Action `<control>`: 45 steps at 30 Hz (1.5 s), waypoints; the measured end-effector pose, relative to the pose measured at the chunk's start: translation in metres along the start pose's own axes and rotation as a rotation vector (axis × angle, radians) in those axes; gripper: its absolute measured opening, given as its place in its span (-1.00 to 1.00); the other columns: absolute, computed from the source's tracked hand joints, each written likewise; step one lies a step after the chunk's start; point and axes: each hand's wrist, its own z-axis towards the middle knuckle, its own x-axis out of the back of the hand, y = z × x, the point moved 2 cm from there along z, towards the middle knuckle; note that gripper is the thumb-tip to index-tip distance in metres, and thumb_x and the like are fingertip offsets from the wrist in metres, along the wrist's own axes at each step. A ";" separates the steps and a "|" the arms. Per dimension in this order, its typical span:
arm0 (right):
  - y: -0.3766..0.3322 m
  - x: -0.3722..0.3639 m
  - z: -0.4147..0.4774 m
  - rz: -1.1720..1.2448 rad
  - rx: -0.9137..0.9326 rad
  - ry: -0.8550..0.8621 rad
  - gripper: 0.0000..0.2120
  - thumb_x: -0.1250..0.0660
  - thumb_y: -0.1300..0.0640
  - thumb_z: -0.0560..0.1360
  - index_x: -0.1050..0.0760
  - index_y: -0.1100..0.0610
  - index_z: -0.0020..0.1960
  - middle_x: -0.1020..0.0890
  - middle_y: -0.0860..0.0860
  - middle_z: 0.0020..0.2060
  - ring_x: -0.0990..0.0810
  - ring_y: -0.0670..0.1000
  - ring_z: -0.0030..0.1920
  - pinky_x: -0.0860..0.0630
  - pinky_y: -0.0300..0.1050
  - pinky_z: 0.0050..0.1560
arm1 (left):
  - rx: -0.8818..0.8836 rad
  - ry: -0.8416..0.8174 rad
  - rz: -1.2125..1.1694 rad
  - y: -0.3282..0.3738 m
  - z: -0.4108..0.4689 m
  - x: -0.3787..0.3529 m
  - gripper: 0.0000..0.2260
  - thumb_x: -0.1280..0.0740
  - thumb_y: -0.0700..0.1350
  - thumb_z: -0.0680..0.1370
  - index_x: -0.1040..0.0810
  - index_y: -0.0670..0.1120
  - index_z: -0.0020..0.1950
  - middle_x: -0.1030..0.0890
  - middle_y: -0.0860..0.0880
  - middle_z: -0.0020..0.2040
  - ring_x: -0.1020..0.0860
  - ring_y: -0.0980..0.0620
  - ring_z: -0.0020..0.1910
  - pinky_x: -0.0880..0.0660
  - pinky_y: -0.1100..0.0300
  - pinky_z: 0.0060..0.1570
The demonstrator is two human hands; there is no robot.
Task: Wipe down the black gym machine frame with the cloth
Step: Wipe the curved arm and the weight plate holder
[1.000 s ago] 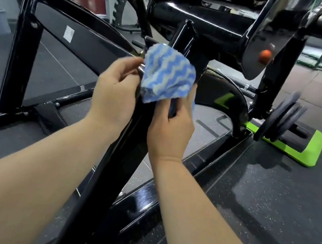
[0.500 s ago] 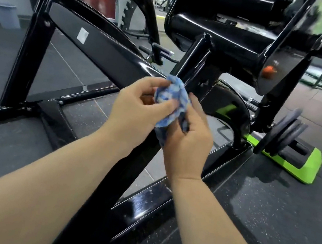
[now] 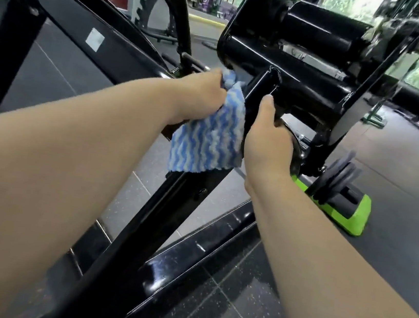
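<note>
Blue-striped cloth (image 3: 208,142) at the black frame (image 3: 136,232)
The left grip (image 3: 201,95) holds the cloth's bunched top against the frame; the right grip (image 3: 270,140) curls round the frame just beside it.

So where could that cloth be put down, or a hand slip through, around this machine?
Bare floor lies right of the green foot, and a tiled patch shows on the near side of the base rail. Crowded: the joint where the left hand grips the cloth and the right hand holds the frame, with weight plates just beyond.
</note>
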 end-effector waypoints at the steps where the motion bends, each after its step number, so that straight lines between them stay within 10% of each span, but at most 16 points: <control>1: -0.003 -0.001 -0.001 -0.055 0.006 -0.006 -0.40 -0.05 -0.34 0.52 -0.51 0.17 0.05 -0.54 -0.03 -0.19 -0.49 -0.01 -0.19 -0.41 -0.11 -0.19 | -0.008 -0.010 0.030 0.001 0.005 0.001 -0.82 -0.10 -0.16 0.62 -0.45 -0.08 0.14 -0.51 -0.08 -0.13 -0.43 -0.01 -0.25 -0.34 0.20 -0.33; 5: -0.011 0.004 -0.005 -0.161 0.050 -0.037 -0.45 -0.09 -0.32 0.55 -0.48 0.17 0.07 -0.56 -0.01 -0.13 -0.51 -0.02 -0.15 -0.42 -0.12 -0.14 | -0.011 -0.065 0.031 0.000 0.033 -0.002 -0.72 -0.10 -0.22 0.63 -0.49 -0.31 0.23 -0.53 -0.29 0.20 -0.50 -0.21 0.14 -0.38 0.11 0.01; 10: -0.018 0.006 0.000 -0.341 0.141 -0.034 -0.52 -0.17 -0.30 0.53 -0.38 0.13 -0.19 -0.43 0.00 -0.33 -0.35 -0.07 -0.39 -0.28 -0.37 -0.63 | -0.250 -0.187 0.058 -0.015 0.045 -0.009 -0.71 -0.21 0.02 0.56 -0.36 -0.05 -0.33 -0.47 0.00 -0.45 -0.39 0.02 -0.40 -0.28 0.23 -0.33; 12: -0.018 0.005 0.002 -0.350 0.171 -0.022 -0.44 -0.17 -0.30 0.53 -0.31 0.25 -0.06 -0.24 -0.11 -0.26 -0.32 -0.07 -0.43 -0.20 -0.36 -0.68 | -0.236 -0.111 0.053 -0.017 0.039 -0.007 -0.78 -0.15 -0.10 0.63 -0.49 -0.16 -0.14 -0.61 -0.08 -0.15 -0.49 -0.02 -0.21 -0.32 0.17 -0.27; 13: -0.017 0.005 0.004 -0.350 0.182 -0.026 -0.43 -0.17 -0.31 0.53 -0.29 0.26 -0.05 -0.37 -0.01 0.08 -0.32 -0.07 -0.43 -0.21 -0.36 -0.68 | -0.242 -0.056 0.022 -0.019 0.039 -0.006 -0.77 -0.14 -0.13 0.64 -0.52 -0.22 0.00 -0.58 -0.13 -0.01 -0.49 -0.06 -0.09 -0.33 0.18 -0.19; 14: -0.017 0.004 0.001 -0.361 0.172 -0.027 -0.36 -0.17 -0.31 0.52 -0.19 0.31 -0.15 -0.47 0.07 -0.36 -0.33 -0.07 -0.43 -0.20 -0.37 -0.69 | -0.241 -0.016 0.008 -0.021 0.042 -0.005 -0.75 -0.14 -0.09 0.64 -0.54 -0.23 0.04 -0.56 -0.12 0.01 -0.49 -0.06 -0.05 -0.35 0.19 -0.16; 18: -0.017 0.004 0.001 -0.366 0.162 -0.031 -0.50 -0.18 -0.36 0.49 -0.32 0.10 -0.23 -0.34 -0.06 -0.46 -0.29 -0.13 -0.60 -0.15 -0.38 -0.68 | -0.186 -0.081 -0.120 -0.013 0.034 -0.008 -0.76 -0.16 0.07 0.49 -0.42 -0.07 -0.24 -0.47 -0.05 -0.24 -0.42 -0.06 -0.27 -0.32 0.13 -0.17; 21: -0.016 0.007 0.000 -0.381 0.161 -0.057 -0.50 -0.17 -0.34 0.51 -0.30 0.10 -0.24 -0.31 -0.07 -0.48 -0.29 -0.14 -0.57 -0.19 -0.37 -0.68 | -0.209 0.107 -0.188 -0.015 0.017 -0.017 -0.77 -0.11 -0.04 0.63 -0.51 -0.08 -0.06 -0.55 -0.04 -0.11 -0.48 -0.07 -0.09 -0.37 0.18 -0.08; 26: -0.003 0.013 0.006 -0.320 0.172 -0.110 -0.36 -0.13 -0.36 0.51 -0.39 0.20 0.22 -0.54 -0.02 0.09 -0.51 -0.02 0.07 -0.40 -0.20 0.00 | -0.215 0.413 -0.285 -0.040 -0.034 -0.058 -0.78 -0.11 -0.03 0.65 -0.50 -0.03 0.17 -0.58 0.04 0.07 -0.51 0.02 0.07 -0.36 0.18 0.01; 31: 0.041 0.023 0.009 -0.198 0.074 -0.288 -0.32 -0.13 -0.33 0.51 -0.03 -0.16 0.55 -0.22 -0.14 0.51 -0.26 0.02 0.47 -0.18 -0.06 0.41 | -0.117 0.482 -0.038 -0.076 -0.083 -0.090 -0.53 -0.22 -0.09 0.60 -0.22 -0.16 0.49 -0.34 -0.13 0.43 -0.27 -0.04 0.35 -0.16 0.24 0.26; 34: 0.062 0.022 0.003 0.113 0.062 -0.226 -0.52 -0.18 -0.12 0.60 -0.22 -0.14 0.50 -0.40 -0.23 0.34 -0.38 -0.09 0.36 -0.37 -0.02 0.36 | -0.118 0.510 0.035 -0.066 -0.079 -0.091 -0.49 -0.15 -0.07 0.64 -0.10 -0.19 0.54 -0.19 -0.11 0.53 -0.14 -0.01 0.46 0.01 0.43 0.30; 38: 0.083 0.029 0.000 0.419 -0.175 -0.079 -0.82 -0.22 -0.01 0.59 -0.53 0.06 0.01 -0.63 -0.02 -0.18 -0.61 -0.01 -0.12 -0.56 -0.16 -0.18 | -0.258 0.564 0.069 -0.041 -0.062 -0.089 -0.41 -0.22 -0.05 0.62 -0.05 -0.19 0.56 -0.13 -0.11 0.55 -0.12 -0.03 0.49 0.14 0.53 0.26; 42: 0.090 0.013 -0.015 0.398 -0.415 -0.512 -0.67 -0.30 -0.15 0.51 -0.59 0.11 -0.16 -0.66 0.08 -0.24 -0.64 0.07 -0.24 -0.64 -0.04 -0.14 | -0.324 0.661 0.282 -0.068 -0.083 -0.106 -0.41 -0.25 -0.04 0.53 -0.15 -0.23 0.48 -0.28 -0.26 0.45 -0.21 -0.14 0.34 -0.06 0.23 0.36; 45: 0.094 0.004 -0.032 0.344 -0.456 -0.694 -0.76 -0.40 -0.02 0.49 -0.61 0.17 -0.11 -0.63 0.12 -0.25 -0.61 0.05 -0.27 -0.65 -0.10 -0.25 | -0.304 0.504 0.182 -0.081 -0.103 -0.107 -0.42 -0.24 -0.21 0.53 -0.15 -0.09 0.53 -0.22 -0.06 0.50 -0.15 0.05 0.44 0.01 0.44 0.38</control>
